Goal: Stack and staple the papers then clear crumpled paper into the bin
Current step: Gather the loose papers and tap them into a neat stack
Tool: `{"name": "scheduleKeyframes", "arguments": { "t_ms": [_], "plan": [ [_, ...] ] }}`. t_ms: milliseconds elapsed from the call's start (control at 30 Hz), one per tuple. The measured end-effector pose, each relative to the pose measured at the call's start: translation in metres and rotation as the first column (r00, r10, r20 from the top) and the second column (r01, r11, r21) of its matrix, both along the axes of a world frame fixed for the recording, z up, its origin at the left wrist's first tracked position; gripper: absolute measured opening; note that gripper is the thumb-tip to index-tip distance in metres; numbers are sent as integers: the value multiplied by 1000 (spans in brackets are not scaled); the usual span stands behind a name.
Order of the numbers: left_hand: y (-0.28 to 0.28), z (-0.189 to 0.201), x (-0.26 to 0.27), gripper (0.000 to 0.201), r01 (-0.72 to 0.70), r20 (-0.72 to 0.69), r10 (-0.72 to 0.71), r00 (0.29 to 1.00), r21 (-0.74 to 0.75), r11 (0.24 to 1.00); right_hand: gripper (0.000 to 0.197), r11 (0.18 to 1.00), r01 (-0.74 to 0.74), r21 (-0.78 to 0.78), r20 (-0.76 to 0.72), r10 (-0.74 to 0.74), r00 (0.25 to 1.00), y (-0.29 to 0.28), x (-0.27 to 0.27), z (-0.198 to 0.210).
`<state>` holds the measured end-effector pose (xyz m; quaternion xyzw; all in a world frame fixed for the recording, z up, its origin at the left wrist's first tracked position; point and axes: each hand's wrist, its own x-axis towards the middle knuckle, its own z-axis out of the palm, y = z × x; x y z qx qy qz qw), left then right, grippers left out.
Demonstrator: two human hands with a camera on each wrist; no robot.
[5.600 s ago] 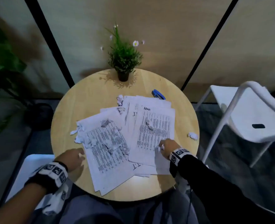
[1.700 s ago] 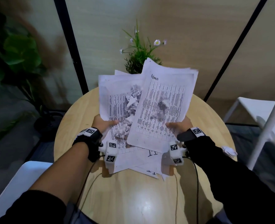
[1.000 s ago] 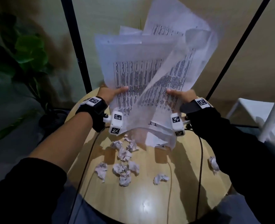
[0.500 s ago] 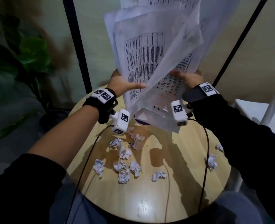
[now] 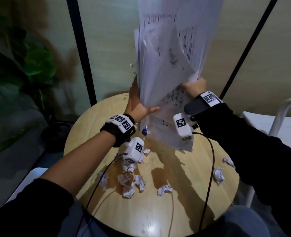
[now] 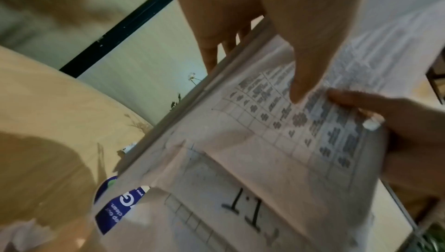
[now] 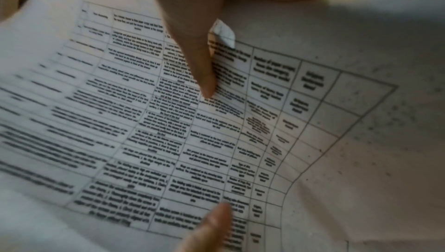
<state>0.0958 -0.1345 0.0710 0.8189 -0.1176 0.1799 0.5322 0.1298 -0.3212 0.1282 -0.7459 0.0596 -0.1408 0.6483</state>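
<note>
Both hands hold a loose sheaf of printed papers (image 5: pixel 172 57) upright above the round wooden table (image 5: pixel 175 211). My left hand (image 5: pixel 139 101) pinches the left edge, thumb (image 6: pixel 303 66) on the front and fingers behind. On the right edge, my right hand (image 5: pixel 191 86) grips the sheaf, its thumb (image 7: pixel 204 77) pressed on the printed table. Several crumpled paper balls (image 5: pixel 131 182) lie on the table below, with two more (image 5: pixel 219 174) near the right rim. A blue object with white lettering (image 6: pixel 115 208) peeks from under the sheets' lower edge; I cannot tell if it is the stapler.
A white chair (image 5: pixel 278 120) stands to the right and a white seat (image 5: pixel 27 178) at the near left. A large leafy plant (image 5: pixel 21 69) fills the left. The small potted flower (image 5: pixel 131 65) is mostly hidden behind the sheets. Camera cables (image 5: pixel 209 168) trail across the table.
The sheets went from flat on the table to lifted and tipped upright; the crumpled balls slid off onto the table. In the last half second my hands closed together.
</note>
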Motion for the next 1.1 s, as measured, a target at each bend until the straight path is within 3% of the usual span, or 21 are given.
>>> {"name": "scheduleKeyframes", "arguments": {
  "t_ms": [100,200,333,533,567,667,800,900,1033,1100],
  "plan": [
    [3,13,-1,65,-77,-107,58,993,-182,980,51,993,-87,80,37,85,996,-6,-15,5],
    [13,23,7,49,-239,-195,180,964,-342,909,50,987,-112,111,48,107,993,-15,-14,0],
    [26,35,20,68,-288,-267,190,945,-398,871,58,988,-70,134,57,63,996,-27,-12,-3],
    [40,40,37,109,-80,-366,-37,930,-299,951,83,984,-129,122,-29,134,991,-29,1,-4],
    [37,39,35,107,-56,-393,-55,918,-266,962,82,987,-104,119,-48,111,993,-29,3,-7],
    [27,32,31,98,-98,-442,1,897,-197,976,51,997,-41,61,-48,44,998,-20,-5,-9],
    [23,33,27,85,-223,-362,122,924,-252,942,61,990,1,144,-14,1,1000,-26,-6,-15],
    [26,42,27,99,-225,-341,103,934,-342,912,81,976,1,216,-2,-1,1000,-34,-6,-8],
    [27,46,25,116,-154,-362,-32,932,-474,867,77,975,-44,219,21,40,999,-39,-10,1],
    [32,25,42,124,-140,-368,-48,928,-468,873,65,977,-86,193,32,82,996,-40,-13,6]
  ]
}}
